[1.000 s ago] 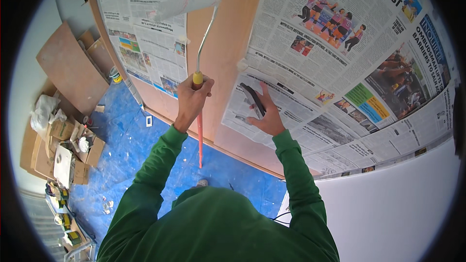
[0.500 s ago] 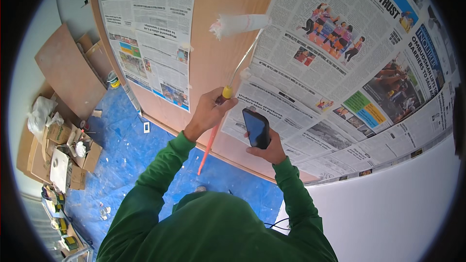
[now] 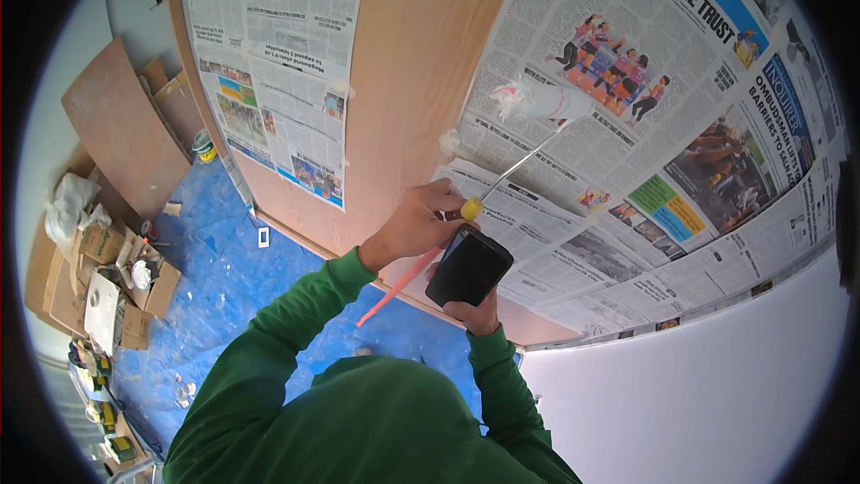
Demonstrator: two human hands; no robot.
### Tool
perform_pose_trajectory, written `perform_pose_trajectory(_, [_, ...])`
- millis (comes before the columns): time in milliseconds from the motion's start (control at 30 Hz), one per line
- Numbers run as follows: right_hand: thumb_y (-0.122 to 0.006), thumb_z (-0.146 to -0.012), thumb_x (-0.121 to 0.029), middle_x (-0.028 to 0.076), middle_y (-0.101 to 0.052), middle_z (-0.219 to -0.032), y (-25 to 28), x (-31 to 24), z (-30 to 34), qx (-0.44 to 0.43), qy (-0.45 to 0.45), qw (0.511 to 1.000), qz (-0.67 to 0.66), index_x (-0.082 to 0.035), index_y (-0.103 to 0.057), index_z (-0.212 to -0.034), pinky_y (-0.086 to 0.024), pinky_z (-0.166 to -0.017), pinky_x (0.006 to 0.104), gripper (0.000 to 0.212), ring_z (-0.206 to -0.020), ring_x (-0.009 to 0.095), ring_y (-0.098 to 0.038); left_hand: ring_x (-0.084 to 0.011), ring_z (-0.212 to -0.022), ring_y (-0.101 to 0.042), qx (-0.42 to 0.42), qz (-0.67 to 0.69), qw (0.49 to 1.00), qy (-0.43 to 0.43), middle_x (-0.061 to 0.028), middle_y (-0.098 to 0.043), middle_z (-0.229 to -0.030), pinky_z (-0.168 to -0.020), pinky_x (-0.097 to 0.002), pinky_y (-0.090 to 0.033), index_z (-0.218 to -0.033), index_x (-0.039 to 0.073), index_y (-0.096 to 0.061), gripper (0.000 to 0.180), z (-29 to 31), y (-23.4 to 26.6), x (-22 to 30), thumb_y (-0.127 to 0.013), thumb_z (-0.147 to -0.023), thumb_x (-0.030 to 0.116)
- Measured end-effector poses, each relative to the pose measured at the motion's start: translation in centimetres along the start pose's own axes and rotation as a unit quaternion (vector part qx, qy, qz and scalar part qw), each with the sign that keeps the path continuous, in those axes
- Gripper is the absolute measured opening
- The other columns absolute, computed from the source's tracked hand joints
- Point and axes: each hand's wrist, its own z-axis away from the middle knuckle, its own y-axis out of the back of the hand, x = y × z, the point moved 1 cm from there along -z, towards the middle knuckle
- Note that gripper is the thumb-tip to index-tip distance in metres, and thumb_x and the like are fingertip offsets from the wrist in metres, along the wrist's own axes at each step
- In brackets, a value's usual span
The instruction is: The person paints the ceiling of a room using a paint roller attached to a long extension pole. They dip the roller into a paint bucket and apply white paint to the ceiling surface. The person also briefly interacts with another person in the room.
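Observation:
My left hand [image 3: 408, 226] is closed round the grip of a paint roller [image 3: 548, 101]. Its white, frayed sleeve is up in front of the newspaper, joined by a thin wire frame to a yellow collar; I cannot tell whether the sleeve touches the paper. An orange-red stick [image 3: 394, 289] slants down below this hand. In my right hand [image 3: 477, 314] is a black smartphone [image 3: 471, 269], dark screen toward me, just beneath the roller's grip. The fingers behind the phone are mostly hidden.
Newspaper sheets [image 3: 573, 148] are taped over wooden panels [image 3: 408, 63]. Blue plastic sheeting [image 3: 228, 305] covers the floor. At the left lie cardboard boxes [image 3: 161, 291], a plastic bag [image 3: 67, 206], a leaning board [image 3: 116, 125] and a paint can [image 3: 204, 147]. A white wall [image 3: 681, 376] stands lower right.
The roller has swung right and down, from the bare wood to over the newspaper. My right hand has brought the phone left and lower, turning it, close under my left hand.

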Motion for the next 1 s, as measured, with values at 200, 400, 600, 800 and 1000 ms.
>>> perform_pose_trajectory(200, [-0.082,-0.061,-0.013,0.013,-0.06,-0.11,0.0,-1.9,0.5,0.0,0.034,0.999,-0.011,0.003,-0.04,-0.134,-0.05,-0.087,0.0346,0.085,-0.101,0.022,-0.06,-0.0191,-0.079,-0.06,-0.057,0.031,0.998,-0.011,-0.0083,-0.061,-0.083,-0.067,-0.0299,-0.048,-0.097,0.004,-0.072,0.018,-0.7,-1.1,1.4,-0.072,-0.079,0.006])
perform_pose_trajectory(400, [-0.078,-0.063,-0.008,0.013,-0.061,-0.106,-1.7,-3.7,1.7,0.082,0.03,0.996,0.007,0.004,-0.032,-0.142,-0.049,-0.086,0.0345,0.092,-0.099,0.022,-0.059,-0.0236,-0.079,-0.063,-0.114,0.26,0.948,0.144,-0.0121,-0.058,-0.082,-0.064,-0.0314,-0.053,-0.108,0.003,-0.069,0.022,0.4,-2.0,-0.6,-0.065,-0.088,0.011])
perform_pose_trajectory(600, [-0.075,-0.063,-0.003,0.013,-0.061,-0.104,-0.2,-3.9,2.4,0.113,0.041,0.989,0.082,0.004,-0.032,-0.142,-0.049,-0.087,0.0355,0.09,-0.098,0.023,-0.059,-0.0275,-0.079,-0.064,0.073,-0.14,0.987,-0.026,-0.0143,-0.059,-0.085,-0.064,-0.0353,-0.054,-0.114,0.009,-0.067,0.026,-2.5,0.0,-5.6,-0.06,-0.088,0.011])
perform_pose_trajectory(800, [-0.074,-0.063,-0.003,0.013,-0.062,-0.105,1.2,-4.0,3.3,0.13,0.026,0.982,0.134,0.004,-0.034,-0.14,-0.048,-0.089,0.0344,0.087,-0.099,0.021,-0.059,-0.0256,-0.087,-0.061,0.06,-0.45,0.864,-0.217,-0.0095,-0.057,-0.101,-0.067,-0.0385,-0.05,-0.117,0.016,-0.064,0.043,-5.7,2.6,-10.0,-0.06,-0.076,0.003])
perform_pose_trajectory(1000, [-0.076,-0.062,-0.005,0.012,-0.061,-0.107,1.6,-3.6,3.9,0.14,0.023,0.984,0.109,0.006,-0.035,-0.138,-0.048,-0.089,0.034,0.087,-0.099,0.021,-0.059,-0.0223,-0.086,-0.059,0.025,-0.515,0.795,-0.319,-0.0069,-0.055,-0.101,-0.067,-0.0356,-0.047,-0.114,0.014,-0.065,0.043,-6.9,4.4,-10.2,-0.06,-0.072,0.005])
